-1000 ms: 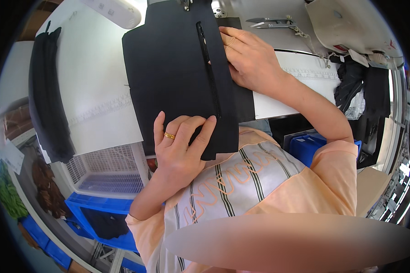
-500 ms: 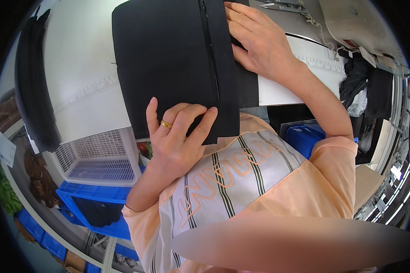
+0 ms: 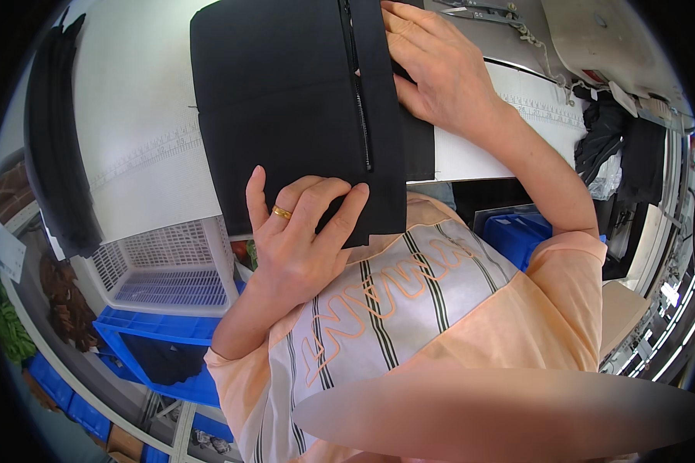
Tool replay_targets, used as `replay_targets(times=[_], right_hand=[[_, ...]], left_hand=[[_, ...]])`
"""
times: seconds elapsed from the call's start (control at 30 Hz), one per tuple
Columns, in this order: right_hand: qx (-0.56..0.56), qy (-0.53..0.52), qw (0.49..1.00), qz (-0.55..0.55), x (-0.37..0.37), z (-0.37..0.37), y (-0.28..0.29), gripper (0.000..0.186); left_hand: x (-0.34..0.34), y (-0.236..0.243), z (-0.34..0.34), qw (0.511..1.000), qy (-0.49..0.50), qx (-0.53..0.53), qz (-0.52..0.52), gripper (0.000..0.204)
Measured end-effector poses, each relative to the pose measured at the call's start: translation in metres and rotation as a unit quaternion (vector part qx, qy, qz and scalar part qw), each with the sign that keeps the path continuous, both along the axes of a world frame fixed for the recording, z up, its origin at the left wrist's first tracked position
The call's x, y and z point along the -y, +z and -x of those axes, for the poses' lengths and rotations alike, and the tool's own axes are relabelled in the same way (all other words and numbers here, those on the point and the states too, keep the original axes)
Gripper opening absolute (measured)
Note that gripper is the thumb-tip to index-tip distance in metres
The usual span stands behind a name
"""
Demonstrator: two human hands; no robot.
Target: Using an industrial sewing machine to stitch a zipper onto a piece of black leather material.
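Observation:
A black fabric panel (image 3: 278,100) with a zipper (image 3: 361,116) running lengthwise near its right side lies over the white table. My left hand (image 3: 305,224), with a gold ring (image 3: 282,211) on one finger, has its thumb and fingers bent onto the panel's near edge, gripping the cloth; the little finger sticks up. My right hand (image 3: 448,77) grips the panel's right edge, fingers partly hidden by the cloth. A small skin-coloured spot shows in the zipper slit, apparently a fingertip. More black cloth (image 3: 419,150) lies beneath the right edge.
Folded black cloth (image 3: 62,139) hangs over the table's left end. Scissors (image 3: 483,11) and a pale machine body (image 3: 618,38) are at the far right. Below the table edge stand a white plastic basket (image 3: 170,266) and blue crates (image 3: 120,332). Dark cloth (image 3: 641,147) lies at right.
The zipper slit has parted slightly, and a skin-coloured spot now shows in it. The black cloth beneath has shifted a little to the left. Both hands stay almost in place.

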State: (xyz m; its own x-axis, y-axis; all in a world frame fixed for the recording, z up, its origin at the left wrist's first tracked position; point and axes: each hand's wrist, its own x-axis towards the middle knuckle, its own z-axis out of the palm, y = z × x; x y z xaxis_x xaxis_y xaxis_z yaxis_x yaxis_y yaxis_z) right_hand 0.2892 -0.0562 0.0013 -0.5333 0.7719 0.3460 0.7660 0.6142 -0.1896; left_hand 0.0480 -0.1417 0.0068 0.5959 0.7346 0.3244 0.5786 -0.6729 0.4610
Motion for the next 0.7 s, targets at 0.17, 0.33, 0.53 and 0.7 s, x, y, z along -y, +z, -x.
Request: replay_targets(times=[0.17,0.33,0.53,0.7], right_hand=[[0.001,-0.004,1.0,0.011,0.003,0.001,0.002,0.048],[0.005,-0.003,1.0,0.0,0.003,0.0,0.0,0.049],[-0.006,-0.005,1.0,0.008,0.001,0.001,0.0,0.048],[-0.015,-0.034,0.995,-0.088,0.0,-0.001,-0.016,0.038]], left_hand=[[0.0,0.001,-0.001,1.0,-0.003,0.002,0.002,0.033],[0.0,0.002,-0.001,1.0,-0.003,0.001,0.013,0.033],[-0.004,0.002,0.001,1.0,-0.012,-0.001,0.026,0.033],[-0.012,0.02,0.004,0.997,-0.038,-0.04,0.05,0.036]])
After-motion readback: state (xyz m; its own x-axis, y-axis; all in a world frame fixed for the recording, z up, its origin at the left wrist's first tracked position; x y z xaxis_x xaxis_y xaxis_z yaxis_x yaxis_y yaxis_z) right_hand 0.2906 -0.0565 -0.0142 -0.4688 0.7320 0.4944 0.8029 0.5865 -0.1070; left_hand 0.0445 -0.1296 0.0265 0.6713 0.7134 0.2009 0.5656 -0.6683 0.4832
